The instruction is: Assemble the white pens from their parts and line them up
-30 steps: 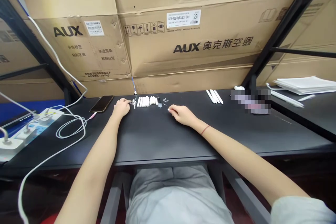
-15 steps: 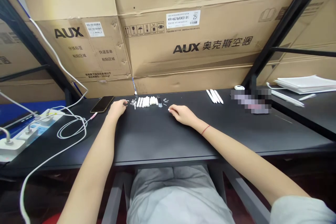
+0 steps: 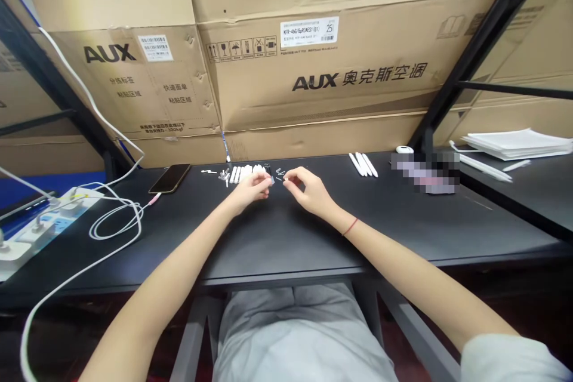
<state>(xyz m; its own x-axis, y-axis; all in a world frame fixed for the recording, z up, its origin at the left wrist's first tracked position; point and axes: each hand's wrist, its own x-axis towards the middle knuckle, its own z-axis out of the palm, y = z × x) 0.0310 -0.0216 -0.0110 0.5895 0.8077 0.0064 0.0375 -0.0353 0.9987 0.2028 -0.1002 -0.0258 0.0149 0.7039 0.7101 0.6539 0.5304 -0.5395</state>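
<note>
My left hand (image 3: 251, 192) is closed in a pinch just in front of the row of white plastic parts (image 3: 237, 174); what its fingertips hold, if anything, is too small to make out. Facing it across a small gap, my right hand (image 3: 311, 194) pinches a tiny white piece at its fingertips. Several small clear-grey bits (image 3: 280, 173) lie on the desk between and behind the hands. Left of the row are little metallic-looking pieces (image 3: 224, 175) and a thin white part (image 3: 208, 171). My left hand partly covers the row.
A phone (image 3: 170, 179) with a white cable lies to the left, near a power strip (image 3: 49, 224). Several white stylus-like pens (image 3: 363, 165) rest at the back right. Farther right are a blurred-out item (image 3: 427, 173) and stacked white sheets (image 3: 521, 143). Cardboard boxes (image 3: 313, 113) line the back.
My left hand has moved right from the left end of the small parts to near my right hand, uncovering the thin white part. My right hand stays almost in place, still pinching.
</note>
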